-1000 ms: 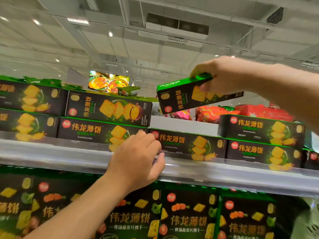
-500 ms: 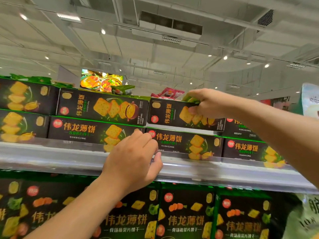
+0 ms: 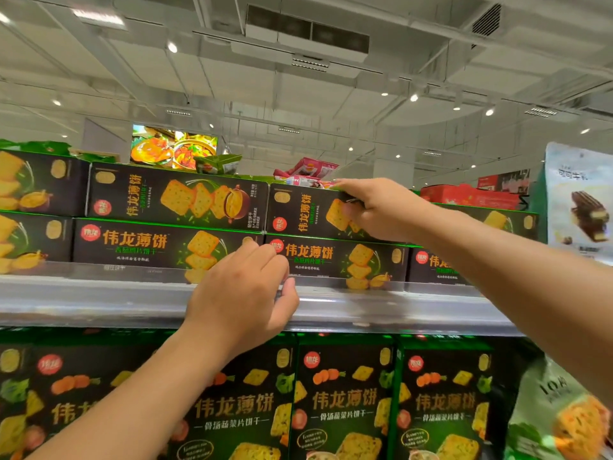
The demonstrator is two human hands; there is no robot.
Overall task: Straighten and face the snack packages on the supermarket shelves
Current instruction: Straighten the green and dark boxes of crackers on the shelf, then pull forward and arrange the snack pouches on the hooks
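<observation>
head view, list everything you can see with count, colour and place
cracker boxes: seven visible, black with green edges, two layers on the upper shelf
upper shelf: one, grey rail, across the middle
vegetable cracker boxes: at least four, black and green, below the rail
red packs: several, behind the top layer
pale bag: one, far right
left hand: on the rail, fingers at the lower boxes
right hand: grips a top-layer box

You face black cracker boxes (image 3: 172, 197) with green edges, yellow-orange lettering, golden crackers and red round logos; behind them lie red packets (image 3: 311, 171), and the shelf rail (image 3: 99, 300) is grey.
</observation>
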